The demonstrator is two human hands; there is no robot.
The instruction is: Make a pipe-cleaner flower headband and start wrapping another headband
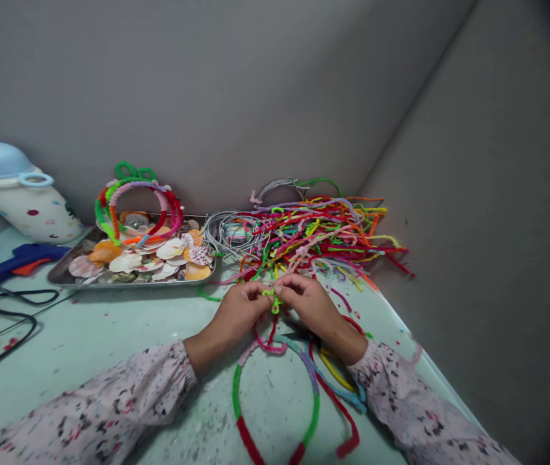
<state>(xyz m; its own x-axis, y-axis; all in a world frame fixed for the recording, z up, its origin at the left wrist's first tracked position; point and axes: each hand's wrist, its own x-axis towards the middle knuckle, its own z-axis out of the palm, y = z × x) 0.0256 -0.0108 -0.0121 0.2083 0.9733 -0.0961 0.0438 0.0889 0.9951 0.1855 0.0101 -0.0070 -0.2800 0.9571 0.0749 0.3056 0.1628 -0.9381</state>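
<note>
My left hand [244,305] and my right hand [311,303] meet near the table's middle, fingertips pinched on a small bent yellow-green pipe cleaner [275,302]. It is curled into little loops, with a red stem [273,329] hanging below it. Just beneath my hands lies a headband wrapped in colored pipe cleaners [236,394], with green, red, purple and pink sections. A pink curled pipe cleaner [271,349] rests at its top. Dark scissors [299,335], partly hidden by my right hand, lie beside it. Loose red [340,403] and blue pipe cleaners [337,382] are under my right wrist.
A large heap of pipe cleaners [323,232] lies behind my hands, beside coiled grey wire [229,232]. At left stand a metal tray [134,286] of shells [127,261] with finished headbands [116,213] on it, a blue glue gun [11,263] with its cord, and a lidded bottle [33,206].
</note>
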